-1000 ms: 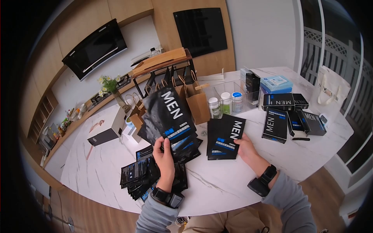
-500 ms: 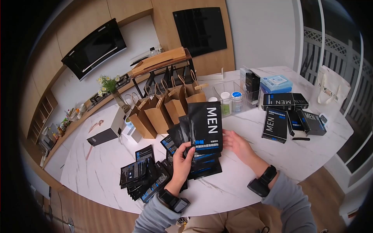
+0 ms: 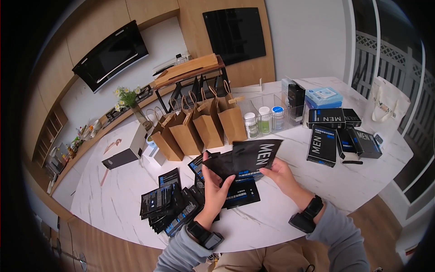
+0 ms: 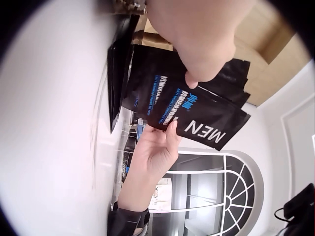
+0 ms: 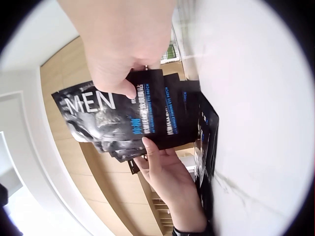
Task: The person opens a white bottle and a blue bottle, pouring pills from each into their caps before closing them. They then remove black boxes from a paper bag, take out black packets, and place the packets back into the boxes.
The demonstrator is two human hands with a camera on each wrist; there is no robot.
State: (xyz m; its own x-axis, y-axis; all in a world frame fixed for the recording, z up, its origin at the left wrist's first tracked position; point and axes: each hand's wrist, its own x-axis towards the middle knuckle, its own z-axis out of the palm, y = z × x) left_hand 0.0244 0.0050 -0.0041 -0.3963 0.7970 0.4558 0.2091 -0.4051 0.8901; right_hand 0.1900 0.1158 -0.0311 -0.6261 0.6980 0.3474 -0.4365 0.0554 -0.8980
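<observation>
Between both hands is a fanned bunch of black sachets (image 3: 253, 156) marked MEN, tilted above the table. My left hand (image 3: 215, 195) holds their left side, thumb in front and fingers behind. The right hand (image 3: 283, 178) pinches the right side, its thumb on the front face, as the right wrist view of the sachets (image 5: 142, 108) also shows. Below them more black sachets (image 3: 242, 196) lie on the table, partly hidden by the held ones. Left of my left hand spreads a heap of black sachets (image 3: 158, 201).
Several brown paper bags (image 3: 208, 124) stand behind the hands. A clear divided organizer (image 3: 290, 119) holds bottles. At the right are black MEN boxes (image 3: 321, 144), blue packs (image 3: 324, 96) and a white bag (image 3: 387, 102). A white and grey box (image 3: 122, 149) is at the left.
The left hand moved right with its sachets, which dropped lower and tilted over. The right hand let go of its sachets on the table, opened, and now pinches the raised bunch.
</observation>
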